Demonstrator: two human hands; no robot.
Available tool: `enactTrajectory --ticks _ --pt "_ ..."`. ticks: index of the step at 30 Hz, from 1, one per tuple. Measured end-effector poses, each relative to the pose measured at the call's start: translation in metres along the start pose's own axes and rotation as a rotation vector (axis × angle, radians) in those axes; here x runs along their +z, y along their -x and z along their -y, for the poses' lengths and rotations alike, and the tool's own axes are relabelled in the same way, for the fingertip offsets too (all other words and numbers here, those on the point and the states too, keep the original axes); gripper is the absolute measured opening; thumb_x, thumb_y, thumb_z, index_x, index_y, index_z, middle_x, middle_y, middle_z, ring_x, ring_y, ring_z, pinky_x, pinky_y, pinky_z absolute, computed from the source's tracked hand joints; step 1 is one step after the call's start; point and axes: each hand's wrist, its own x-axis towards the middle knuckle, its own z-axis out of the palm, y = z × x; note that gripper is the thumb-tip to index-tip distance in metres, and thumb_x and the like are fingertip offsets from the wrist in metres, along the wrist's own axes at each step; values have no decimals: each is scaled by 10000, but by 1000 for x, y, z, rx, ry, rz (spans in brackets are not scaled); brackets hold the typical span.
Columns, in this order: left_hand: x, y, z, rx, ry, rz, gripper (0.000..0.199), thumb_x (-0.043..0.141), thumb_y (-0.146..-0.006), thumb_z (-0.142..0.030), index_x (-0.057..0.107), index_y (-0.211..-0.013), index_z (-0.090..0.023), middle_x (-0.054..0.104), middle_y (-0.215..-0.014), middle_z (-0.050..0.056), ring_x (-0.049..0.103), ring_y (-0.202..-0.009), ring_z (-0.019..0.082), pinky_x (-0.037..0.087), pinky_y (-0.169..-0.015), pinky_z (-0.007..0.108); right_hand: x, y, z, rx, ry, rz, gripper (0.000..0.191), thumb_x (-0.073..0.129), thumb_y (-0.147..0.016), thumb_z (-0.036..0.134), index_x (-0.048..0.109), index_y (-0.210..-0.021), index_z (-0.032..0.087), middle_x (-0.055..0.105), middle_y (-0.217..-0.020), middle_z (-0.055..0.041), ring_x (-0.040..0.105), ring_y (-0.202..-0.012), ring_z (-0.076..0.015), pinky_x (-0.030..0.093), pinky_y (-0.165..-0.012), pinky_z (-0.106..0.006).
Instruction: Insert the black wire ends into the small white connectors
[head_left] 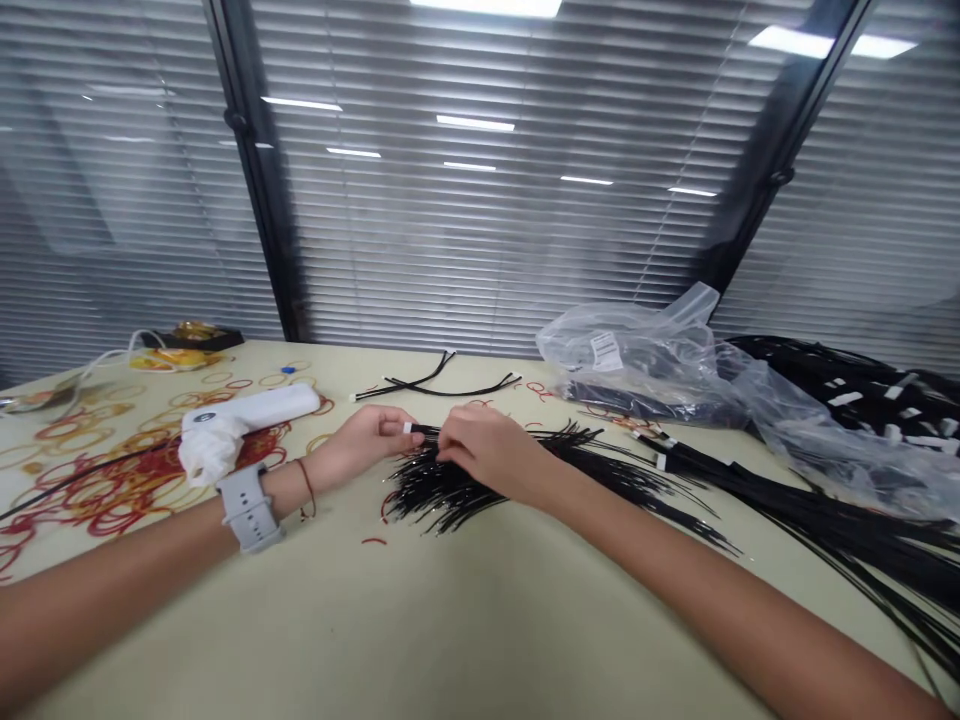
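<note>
Red rubber bands lie at far left. The left hand pinches a white-tipped black wire, its end pointing right to the right hand, whose fingers press together on the black wire bundle, lying below, nearer this hand.

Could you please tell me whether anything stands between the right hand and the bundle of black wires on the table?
Nothing visible does: the right hand rests directly on the black wire bundle, with its fingers touching the wires, and the left hand pinches a white-tipped wire end beside it.
</note>
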Motion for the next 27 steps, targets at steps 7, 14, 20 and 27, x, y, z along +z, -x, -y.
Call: enactTrajectory --ticks 7,14,20,27 --pt "-9 13 21 -189 174 13 313 673 -630 -330 588 -870 -148 633 -799 34 590 -764 120 477 -717 240 34 5 0 -90 -16 129 120 415 -815 123 524 -769 136 493 -782 -49 436 -722 -111 340 -678 -235" --pt "4 23 30 -107 148 -54 244 582 -724 -339 571 -880 -152 625 -821 40 577 -779 126 474 -744 264 37 10 2 -52 79 111 248 338 -640 -45 436 -758 151 454 -826 -59 390 -724 -133 329 -646 -255" --pt "7 22 33 -11 68 -78 258 548 -743 -321 555 -945 -160 633 -885 56 572 -783 141 466 -722 274 57 11 1 63 -70 -129 234 303 -734 1 447 -841 150 499 -829 -49 428 -739 -131 359 -666 -255" --pt "9 24 32 -69 156 -123 244 600 -708 -275 559 -924 -168 647 -808 28 577 -718 117 460 -631 215 62 13 -1 67 -56 -245 237 321 -873 234 528 -802 142 491 -801 -53 446 -768 -138 370 -709 -268"
